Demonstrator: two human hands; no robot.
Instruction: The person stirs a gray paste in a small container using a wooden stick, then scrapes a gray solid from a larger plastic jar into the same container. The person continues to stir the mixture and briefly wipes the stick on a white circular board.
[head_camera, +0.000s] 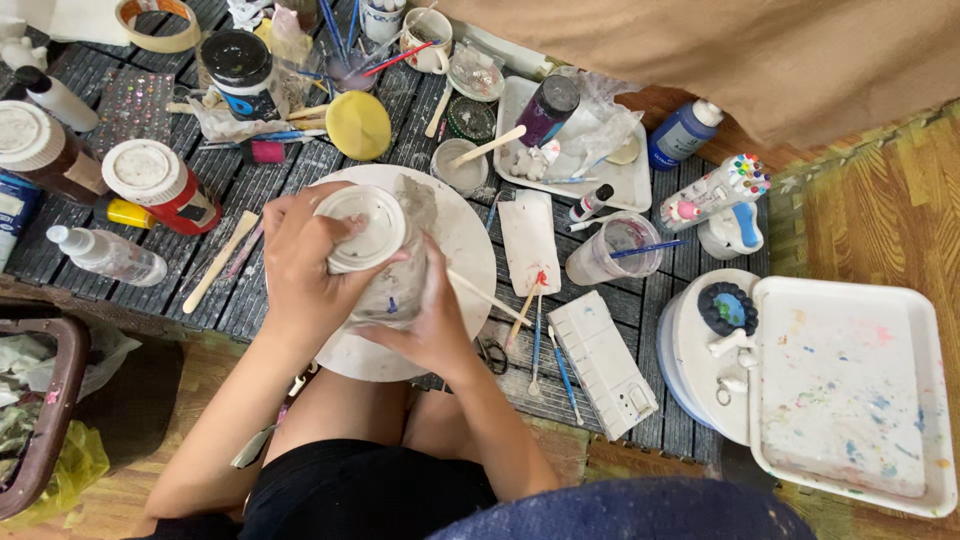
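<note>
My left hand (300, 262) is curled over the top of a clay-smeared jar (378, 258), grip closed on its white lid. My right hand (432, 318) wraps the jar's lower side, grip closed against it. The jar sits tilted above a round white board (462, 240) on the dark slatted tabletop (255, 185). Near it: a red paint jar (165, 185), a yellow sponge (358, 125), brushes (538, 340), a white palette tray (850, 395). Wooden floor (880, 210) lies beyond.
</note>
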